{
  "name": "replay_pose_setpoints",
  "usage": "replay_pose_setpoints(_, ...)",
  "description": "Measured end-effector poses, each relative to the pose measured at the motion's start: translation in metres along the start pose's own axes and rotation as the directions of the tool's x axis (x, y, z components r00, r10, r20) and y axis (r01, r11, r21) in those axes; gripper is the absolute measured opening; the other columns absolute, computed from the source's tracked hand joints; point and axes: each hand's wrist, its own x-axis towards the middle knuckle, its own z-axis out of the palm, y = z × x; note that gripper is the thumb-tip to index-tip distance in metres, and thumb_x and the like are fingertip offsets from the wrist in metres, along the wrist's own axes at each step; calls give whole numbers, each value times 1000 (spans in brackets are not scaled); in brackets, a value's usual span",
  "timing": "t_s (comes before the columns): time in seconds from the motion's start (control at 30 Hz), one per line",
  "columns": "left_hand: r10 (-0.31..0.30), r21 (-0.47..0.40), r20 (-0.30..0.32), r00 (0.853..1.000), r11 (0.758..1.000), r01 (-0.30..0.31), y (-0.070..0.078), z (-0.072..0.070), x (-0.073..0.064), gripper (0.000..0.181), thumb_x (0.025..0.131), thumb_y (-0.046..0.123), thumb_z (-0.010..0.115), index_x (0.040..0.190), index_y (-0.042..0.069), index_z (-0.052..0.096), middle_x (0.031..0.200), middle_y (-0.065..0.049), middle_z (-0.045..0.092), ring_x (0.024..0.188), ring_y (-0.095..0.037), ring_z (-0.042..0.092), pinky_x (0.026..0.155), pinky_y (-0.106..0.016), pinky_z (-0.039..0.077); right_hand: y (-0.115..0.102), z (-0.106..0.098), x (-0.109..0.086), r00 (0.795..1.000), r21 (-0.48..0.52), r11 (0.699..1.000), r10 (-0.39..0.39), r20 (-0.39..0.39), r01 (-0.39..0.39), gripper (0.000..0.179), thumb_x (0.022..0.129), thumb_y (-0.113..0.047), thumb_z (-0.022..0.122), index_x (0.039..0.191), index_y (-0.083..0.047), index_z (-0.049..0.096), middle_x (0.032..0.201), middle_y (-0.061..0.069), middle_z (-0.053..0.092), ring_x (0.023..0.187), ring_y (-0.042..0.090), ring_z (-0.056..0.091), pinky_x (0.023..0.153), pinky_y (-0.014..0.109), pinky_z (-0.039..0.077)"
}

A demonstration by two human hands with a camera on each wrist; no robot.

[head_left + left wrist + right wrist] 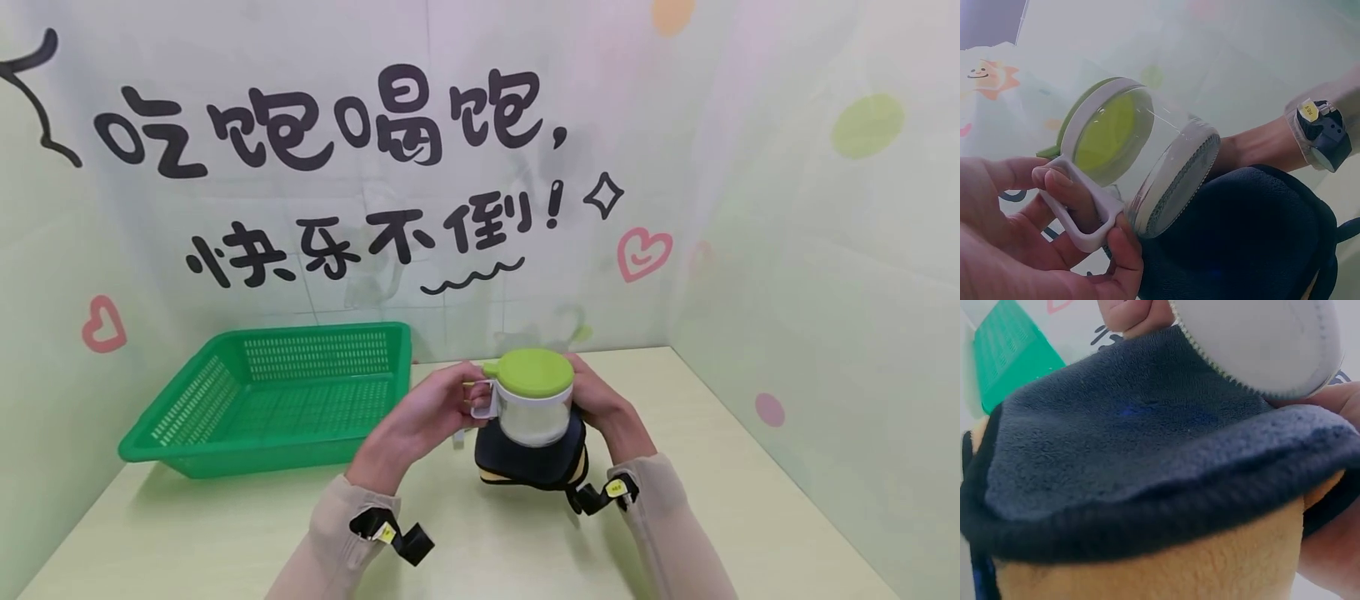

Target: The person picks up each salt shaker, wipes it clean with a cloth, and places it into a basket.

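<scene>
A clear seasoning jar (534, 421) with a green lid (536, 372) is held up over the table, tilted in the left wrist view. My left hand (438, 408) grips its white handle (1094, 240), with fingers through the loop. On the far right side of the jar, my right hand (600, 400) holds a thick two-sided cloth (1116, 437) under and behind it. The cloth is dark blue on one face and yellow on the other, with black edging, and hangs down below the jar. Most of the right hand's fingers are hidden behind jar and cloth.
A green plastic basket (300, 457) stands on the left part of the pale table (465, 542). Just below my left hand lies a small light grey piece (459, 437), partly covered. Behind the table hangs a printed white backdrop (315, 200).
</scene>
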Motion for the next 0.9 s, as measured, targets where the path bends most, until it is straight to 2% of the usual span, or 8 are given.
replay_pose_setpoints(0.13, -3, 1, -1, 1000, 1000, 3, -1, 0, 2, 20, 100, 19, 47, 82, 11, 42, 75, 3, 39, 73, -16, 42, 79, -32, 36, -5, 0, 1, 1000, -5, 1000, -23, -6, 23, 24, 102, -10, 51, 113, -18, 71, 104, -5, 69, 98, 12, 64, 90, 30, 53)
replay_pose_setpoints(0.2, -9, 1, -5, 1000, 1000, 9, -1, 0, 4, 21, 100, 19, 47, 82, 11, 44, 75, 3, 40, 73, -16, 42, 79, -32, 36, -9, 0, 2, 1000, -9, 1000, -26, -2, 26, 29, 102, -11, 50, 127, -13, 66, 114, -4, 71, 107, 14, 66, 95, 31, 53)
replay_pose_setpoints(0.3, -12, 7, -9, 1000, 1000, 12, -2, 1, 4, 22, 101, 19, 47, 81, 11, 46, 74, 3, 42, 72, -16, 44, 79, -33, 38, -15, -1, 1, 1000, 1, 1000, -27, 11, 27, 37, 101, -5, 49, 137, -5, 55, 118, -3, 74, 110, 15, 70, 96, 32, 54)
replay_pose_setpoints(0.4, -10, 14, -16, 1000, 1000, 10, -2, 2, 4, 22, 100, 18, 47, 80, 11, 48, 73, 3, 43, 72, -16, 45, 79, -32, 39, -20, -2, 0, 999, 31, 999, -41, 19, 40, 40, 100, 0, 48, 139, -5, 49, 117, -3, 76, 107, 16, 73, 94, 32, 56)
replay_pose_setpoints(0.57, 8, 38, -21, 1000, 999, -7, -3, 2, 5, 22, 100, 19, 48, 79, 11, 49, 73, 3, 44, 71, -15, 46, 78, -32, 40, -26, -3, -4, 996, 68, 994, -87, -2, 87, 38, 101, 0, 48, 137, -12, 51, 117, -4, 76, 107, 14, 74, 91, 28, 57)
replay_pose_setpoints(0.7, 22, 51, -28, 999, 998, -20, -4, 2, 5, 23, 100, 19, 48, 78, 11, 49, 72, 2, 44, 71, -15, 45, 79, -32, 40, -32, -5, -8, 994, 48, 993, -105, -34, 106, 33, 105, -5, 49, 136, -16, 54, 118, -4, 76, 109, 13, 73, 91, 27, 58)
replay_pose_setpoints(0.9, 43, 75, -85, 995, 997, -36, -2, 1, 2, 25, 101, 21, 49, 78, 12, 49, 75, 1, 44, 75, -17, 44, 79, -33, 38, -39, -8, -12, 989, -1, 994, -113, -91, 113, 32, 105, -3, 49, 135, -13, 54, 119, -4, 73, 108, 12, 72, 90, 26, 58)
